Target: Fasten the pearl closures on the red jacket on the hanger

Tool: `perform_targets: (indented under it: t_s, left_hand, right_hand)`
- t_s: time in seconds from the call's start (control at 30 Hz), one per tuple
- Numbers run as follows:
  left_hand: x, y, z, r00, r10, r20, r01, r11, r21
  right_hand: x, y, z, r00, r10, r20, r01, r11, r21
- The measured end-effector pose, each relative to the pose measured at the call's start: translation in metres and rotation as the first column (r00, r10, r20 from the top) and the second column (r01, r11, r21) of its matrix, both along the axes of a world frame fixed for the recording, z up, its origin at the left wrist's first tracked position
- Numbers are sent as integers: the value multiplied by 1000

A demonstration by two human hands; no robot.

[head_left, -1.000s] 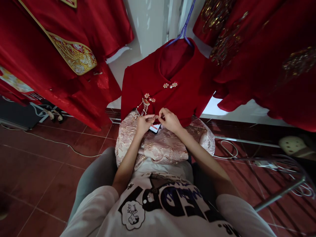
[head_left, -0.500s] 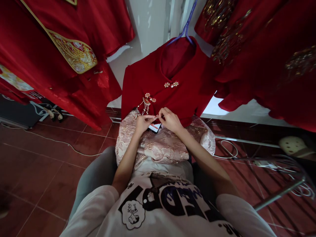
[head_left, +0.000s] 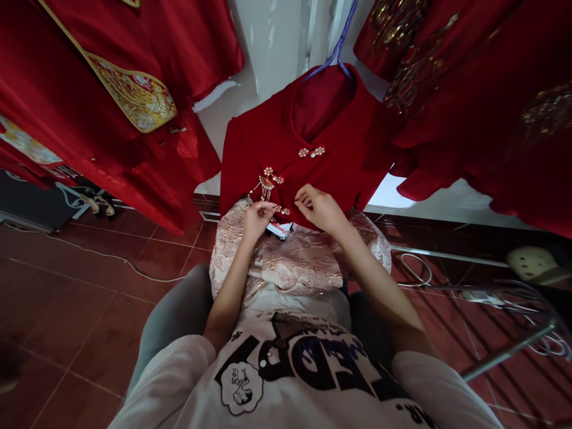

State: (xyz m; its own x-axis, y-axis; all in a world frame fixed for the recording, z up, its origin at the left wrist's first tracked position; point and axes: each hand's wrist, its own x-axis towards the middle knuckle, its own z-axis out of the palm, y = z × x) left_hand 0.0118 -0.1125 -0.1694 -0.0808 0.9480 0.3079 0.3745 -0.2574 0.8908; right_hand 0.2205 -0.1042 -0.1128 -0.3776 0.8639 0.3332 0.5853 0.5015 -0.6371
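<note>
A red jacket (head_left: 261, 140) hangs in front of me, its lower part over my lap. My left hand (head_left: 257, 220) pinches the jacket's front edge beside a small beaded flower fastener (head_left: 282, 211). My right hand (head_left: 320, 208) is raised just right of that fastener, thumb and fingertips pressed together; whatever they may hold is too small to see. Above the left hand hangs a beaded tassel ornament (head_left: 267, 187), and another flower fastener (head_left: 311, 152) sits at the collar. Pink brocade fabric (head_left: 295, 271) covers my lap, with a phone (head_left: 280, 231) partly visible on it.
A purple hanger (head_left: 337, 56) holds the jacket. Embroidered red garments (head_left: 196, 53) hang at left, with more red garments (head_left: 482, 119) at right. A metal rack (head_left: 509, 351) stands at lower right, near a pale clog (head_left: 531, 263). A cable (head_left: 120, 260) crosses the tiled floor.
My right hand has moved right and slightly up, away from the fastener and my left hand. The left hand has shifted slightly, and the flower fastener now shows between the hands.
</note>
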Motion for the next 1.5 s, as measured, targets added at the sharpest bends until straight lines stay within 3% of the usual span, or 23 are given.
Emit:
perform_targets:
  t_s: [0.17, 0.33, 0.5, 0.7, 0.83, 0.93, 1.2, 1.5]
  left_hand:
    - [3, -8, 5, 965, 51, -257, -28, 995, 91]
    - [8, -12, 4, 908, -35, -418, 86, 991, 106]
    - [9, -10, 1, 861, -17, -509, 103, 985, 141]
    - [9, -8, -3, 937, -51, -345, 113, 980, 164]
    - [10, -9, -2, 969, -102, -224, 124, 989, 86]
    - [12, -10, 1, 979, -123, -160, 129, 991, 30]
    - [16, -6, 0, 999, -39, 20, 40, 998, -42]
    - [14, -1, -5, 982, -131, 139, 140, 989, -56]
  right_hand:
    - [9, 4, 3, 997, -73, -39, 73, 997, -11]
    - [0, 6, -15, 999, -21, 49, 24, 997, -67]
    - [-13, 7, -30, 999, -6, 41, 10, 994, -105]
    - [-17, 11, -34, 990, 16, -142, -41, 984, -174]
    - [-17, 12, -34, 985, -21, -172, -13, 981, -193]
    - [-18, 11, -32, 982, -42, -185, 3, 978, -206]
    - [-19, 8, -25, 980, -35, -197, -16, 968, -249]
    - [-19, 5, -19, 980, -29, -196, -25, 963, -268]
